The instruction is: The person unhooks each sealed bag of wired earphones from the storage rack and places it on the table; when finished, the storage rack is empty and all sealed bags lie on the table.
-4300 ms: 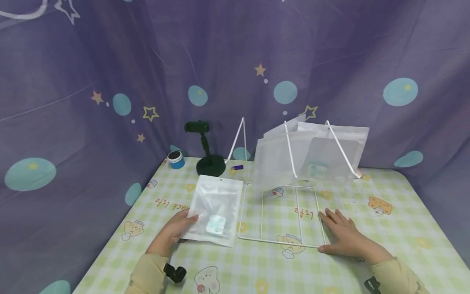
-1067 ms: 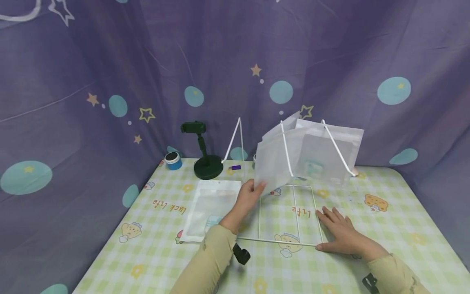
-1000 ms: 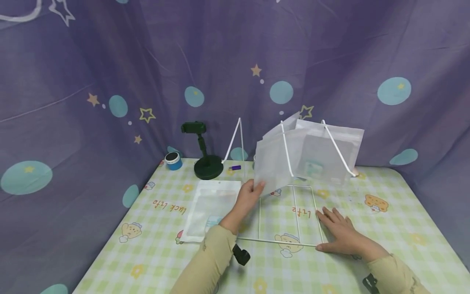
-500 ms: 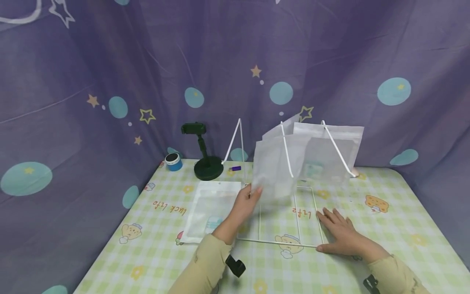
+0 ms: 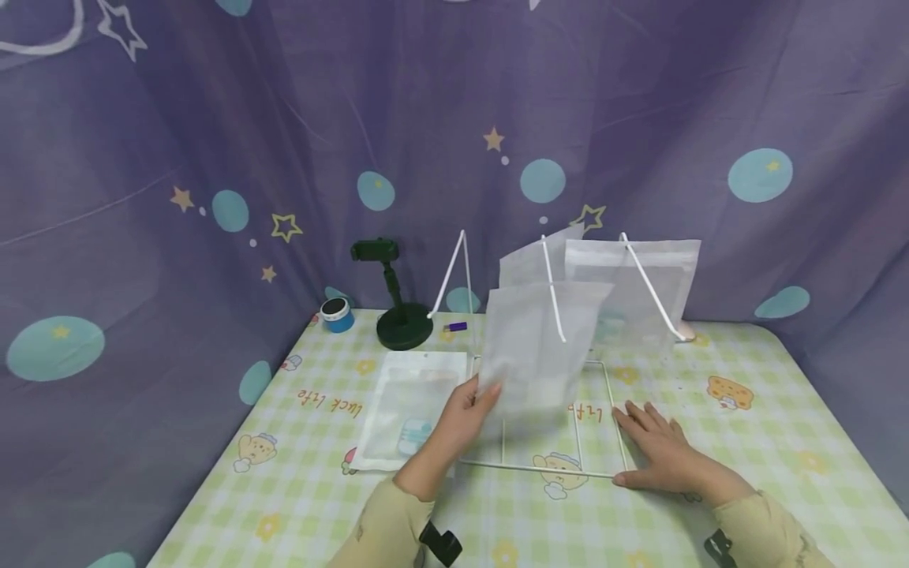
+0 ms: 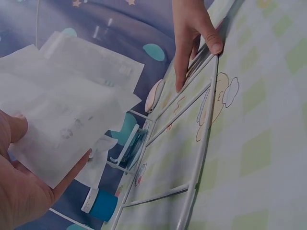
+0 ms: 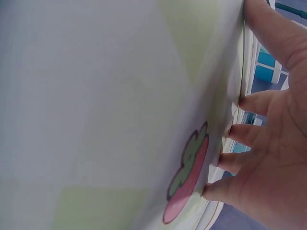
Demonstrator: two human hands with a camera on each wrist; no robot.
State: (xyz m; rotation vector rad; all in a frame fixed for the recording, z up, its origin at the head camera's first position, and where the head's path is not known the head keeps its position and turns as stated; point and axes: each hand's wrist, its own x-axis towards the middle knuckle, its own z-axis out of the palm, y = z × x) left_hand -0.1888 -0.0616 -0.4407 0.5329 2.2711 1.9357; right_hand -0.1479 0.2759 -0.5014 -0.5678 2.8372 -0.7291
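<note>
My left hand (image 5: 457, 422) pinches the left edge of a frosted white zip pouch (image 5: 533, 347), thumb in front. The pouch hangs at the middle prong (image 5: 554, 292) of a white wire display rack (image 5: 540, 468); in the left wrist view the pouch (image 6: 62, 120) fans over other pouches. My right hand (image 5: 660, 450) rests with spread fingers at the right side of the rack's base, thumb by its front corner. Another pouch (image 5: 632, 260) hangs on the right prong, and one more (image 5: 540, 260) shows behind the held one. A flat pouch (image 5: 387, 418) with a pale blue item inside lies left of the base.
At the back left stand a black phone stand (image 5: 403, 323) and a blue jar (image 5: 337, 314). A small purple object (image 5: 457, 326) lies near the rack's left prong (image 5: 449, 272). A pinkish object (image 5: 686, 331) sits behind the right prong. A checked cloth (image 5: 767, 457) covers the table.
My left hand has left the flat pouch, gone over to the rack and gripped a hanging pouch. It has since drawn that pouch forward, apart from those behind. My right hand has stayed put.
</note>
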